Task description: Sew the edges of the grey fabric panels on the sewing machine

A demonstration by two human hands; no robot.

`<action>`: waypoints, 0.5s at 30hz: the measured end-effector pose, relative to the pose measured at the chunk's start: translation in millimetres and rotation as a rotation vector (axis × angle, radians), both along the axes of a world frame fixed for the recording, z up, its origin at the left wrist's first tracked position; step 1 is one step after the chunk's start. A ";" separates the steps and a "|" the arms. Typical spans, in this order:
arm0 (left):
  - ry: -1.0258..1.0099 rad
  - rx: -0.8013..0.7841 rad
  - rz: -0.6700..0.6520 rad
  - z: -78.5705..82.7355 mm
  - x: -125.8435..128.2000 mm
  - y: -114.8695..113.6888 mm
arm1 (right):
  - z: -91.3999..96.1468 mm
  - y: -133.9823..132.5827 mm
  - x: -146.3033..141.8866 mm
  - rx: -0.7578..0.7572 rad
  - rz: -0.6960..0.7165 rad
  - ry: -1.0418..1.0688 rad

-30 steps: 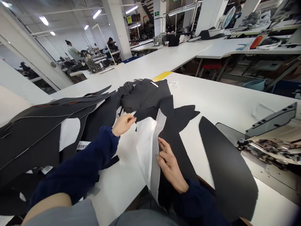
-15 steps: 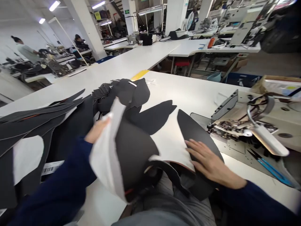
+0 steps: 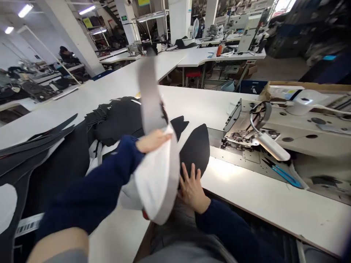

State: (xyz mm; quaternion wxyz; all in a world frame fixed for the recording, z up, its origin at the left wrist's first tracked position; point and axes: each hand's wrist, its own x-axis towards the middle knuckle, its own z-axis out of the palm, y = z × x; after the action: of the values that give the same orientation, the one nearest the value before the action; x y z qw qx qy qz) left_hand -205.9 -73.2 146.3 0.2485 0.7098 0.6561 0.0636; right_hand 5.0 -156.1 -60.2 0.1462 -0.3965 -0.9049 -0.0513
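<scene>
My left hand (image 3: 152,141) is closed on the edge of a cut fabric piece (image 3: 156,175) whose white backing faces me; the piece is lifted, and a grey strip of it stands up towards the ceiling. My right hand (image 3: 192,188) lies flat with fingers spread on a black curved fabric piece (image 3: 196,148) at the table's front edge, partly behind the white piece. A heap of black cut pieces (image 3: 120,117) lies behind my left arm. An industrial sewing machine (image 3: 274,135) stands to the right.
Long black fabric pieces (image 3: 35,153) with a barcode label (image 3: 27,224) cover the left of the white table (image 3: 260,204). Blue-handled scissors (image 3: 285,175) lie by the machine. Other work tables, sewing machines and seated people fill the background.
My left hand has swung the white-backed piece up and to the right. My right hand slid left along the black curved piece. The view turned right towards the sewing machine.
</scene>
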 end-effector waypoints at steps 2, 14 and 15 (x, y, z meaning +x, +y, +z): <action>0.108 0.012 -0.066 -59.9 36.6 17.3 | -4.9 -14.6 4.2 0.024 0.110 0.018; 0.136 0.106 -0.291 -145.3 115.9 89.7 | -4.1 12.0 33.9 -0.076 0.391 0.134; 0.164 0.121 -0.269 -147.5 120.8 90.5 | -0.9 21.1 40.4 -0.104 0.429 0.112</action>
State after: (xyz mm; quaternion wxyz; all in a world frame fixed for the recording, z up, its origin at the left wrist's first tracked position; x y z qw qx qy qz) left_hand -85.1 17.3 -1.2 0.1570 0.8078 0.5680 0.0110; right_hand 45.4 -134.9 -61.1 0.1830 -0.2040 -0.9604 0.0495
